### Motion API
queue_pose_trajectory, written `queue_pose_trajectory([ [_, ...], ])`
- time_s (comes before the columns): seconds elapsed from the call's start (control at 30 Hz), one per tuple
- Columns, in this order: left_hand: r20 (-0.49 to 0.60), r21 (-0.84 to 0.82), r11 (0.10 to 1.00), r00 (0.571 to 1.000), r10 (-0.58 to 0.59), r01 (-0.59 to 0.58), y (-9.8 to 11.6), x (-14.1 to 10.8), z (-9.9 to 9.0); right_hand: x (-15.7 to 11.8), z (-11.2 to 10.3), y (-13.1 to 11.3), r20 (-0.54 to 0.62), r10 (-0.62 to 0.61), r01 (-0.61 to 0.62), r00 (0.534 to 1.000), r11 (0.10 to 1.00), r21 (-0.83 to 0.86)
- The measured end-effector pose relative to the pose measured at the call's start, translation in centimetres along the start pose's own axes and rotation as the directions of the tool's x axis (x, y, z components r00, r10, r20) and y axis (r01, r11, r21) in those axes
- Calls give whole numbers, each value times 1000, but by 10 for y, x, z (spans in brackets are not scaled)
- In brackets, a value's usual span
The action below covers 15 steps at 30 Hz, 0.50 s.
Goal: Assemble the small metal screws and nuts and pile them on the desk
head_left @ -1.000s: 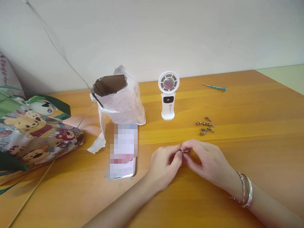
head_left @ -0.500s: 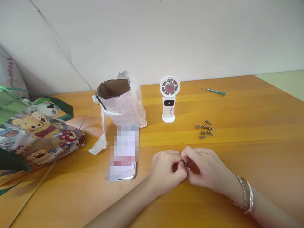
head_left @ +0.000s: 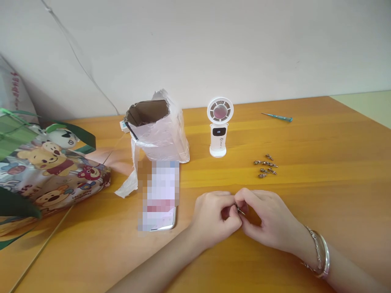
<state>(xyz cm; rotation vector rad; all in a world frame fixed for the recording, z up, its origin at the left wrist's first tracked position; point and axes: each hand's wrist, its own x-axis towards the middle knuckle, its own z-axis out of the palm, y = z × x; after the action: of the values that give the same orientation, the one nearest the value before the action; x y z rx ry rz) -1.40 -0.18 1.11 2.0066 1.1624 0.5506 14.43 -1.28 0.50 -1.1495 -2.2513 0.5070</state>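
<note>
My left hand [head_left: 215, 217] pinches a small metal part [head_left: 240, 210] between thumb and forefinger, low over the wooden table [head_left: 214, 264]. My right hand [head_left: 269, 217], with bracelets at its wrist, meets it from the right. Its curled fingers close round the same part, whose thin pointed end shows between the hands; the rest is hidden by fingers. Several similar small metal parts [head_left: 265, 164] lie in a loose group beyond my right hand.
A white handheld fan [head_left: 219, 136] stands upright behind the hands. To the left are a phone [head_left: 161, 195], an open wrapped box [head_left: 165, 140] and a cartoon-print bag [head_left: 61, 175]. A teal screwdriver [head_left: 281, 118] lies at the back right.
The whole view has shifted slightly. Both hands keep nearly the same pose around the small metal part, with the right fingers moved a little.
</note>
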Motion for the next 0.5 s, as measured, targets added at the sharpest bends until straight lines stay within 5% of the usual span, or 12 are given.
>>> queue_pose_trajectory([
  [0.23, -36, 1, 996, 996, -87, 87, 2, 2, -1, 2, 4, 1, -168, -32, 8, 985, 990, -138],
  [0.5, -34, -28, 981, 981, -193, 192, 3, 4, 3, 4, 11, 0, -209, -83, 30, 974, 969, -246],
])
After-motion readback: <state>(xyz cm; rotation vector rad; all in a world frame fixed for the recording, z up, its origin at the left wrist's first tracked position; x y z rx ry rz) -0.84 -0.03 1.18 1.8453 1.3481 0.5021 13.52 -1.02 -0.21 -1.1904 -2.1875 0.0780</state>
